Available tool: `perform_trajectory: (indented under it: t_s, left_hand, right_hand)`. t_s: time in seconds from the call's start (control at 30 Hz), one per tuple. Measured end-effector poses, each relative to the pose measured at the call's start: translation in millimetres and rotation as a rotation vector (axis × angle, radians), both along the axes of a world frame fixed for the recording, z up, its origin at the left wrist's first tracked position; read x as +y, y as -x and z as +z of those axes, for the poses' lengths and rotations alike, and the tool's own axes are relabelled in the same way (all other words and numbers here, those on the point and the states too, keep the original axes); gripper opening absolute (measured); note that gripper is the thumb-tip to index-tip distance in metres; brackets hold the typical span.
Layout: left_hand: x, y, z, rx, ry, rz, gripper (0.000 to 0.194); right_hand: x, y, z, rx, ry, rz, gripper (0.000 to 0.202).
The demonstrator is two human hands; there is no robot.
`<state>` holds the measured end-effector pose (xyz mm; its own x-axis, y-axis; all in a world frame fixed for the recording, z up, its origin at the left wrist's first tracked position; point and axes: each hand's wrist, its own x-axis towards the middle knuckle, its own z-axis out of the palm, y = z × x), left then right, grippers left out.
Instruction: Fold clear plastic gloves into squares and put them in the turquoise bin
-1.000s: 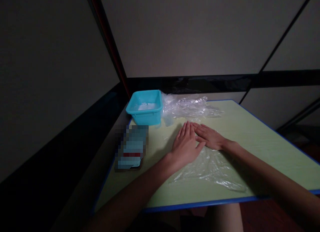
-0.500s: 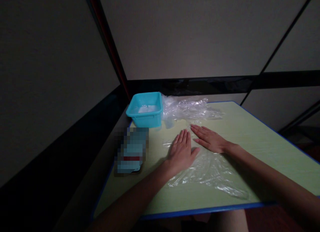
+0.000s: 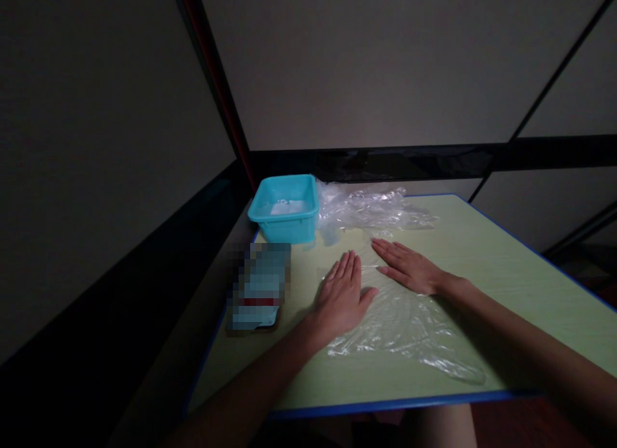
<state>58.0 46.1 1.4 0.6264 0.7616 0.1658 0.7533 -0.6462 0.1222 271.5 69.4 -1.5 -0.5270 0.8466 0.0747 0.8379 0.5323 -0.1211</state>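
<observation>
A clear plastic bag (image 3: 405, 332) lies spread and wrinkled on the table in front of me. My left hand (image 3: 342, 297) rests palm down on its left part, fingers stretched forward and thumb apart. On its upper right part my right hand (image 3: 407, 266) lies flat, with the fingers pointing left and away from me. Neither hand grips anything. Parts of the bag under both palms are hidden.
The pale green table (image 3: 511, 294) has a blue edge. At its back left stands a turquoise plastic basin (image 3: 289, 229) with something whitish inside. Crumpled clear plastic bags (image 3: 376, 207) lie right of it. A pixelated phone-like object (image 3: 263, 287) is at the left edge.
My left hand has slid a little to the left over the bag, widening the gap between my hands. The right hand stays almost in place. The view has shifted slightly.
</observation>
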Motion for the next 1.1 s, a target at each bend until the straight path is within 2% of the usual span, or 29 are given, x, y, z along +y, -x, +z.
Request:
perform_trajectory:
  t_s: [0.37,1.1]
  left_hand:
    - [-0.1,0.4,1.2,-0.017,0.045,0.009,0.065]
    - [-2.4,1.4,-0.2,0.015,-0.012,0.024,0.063]
  right_hand:
    - [0.0,-0.6,-0.5,0.004,-0.002,0.005,0.062]
    - [1.0,0.4,-0.3,-0.017,0.002,-0.010,0.062]
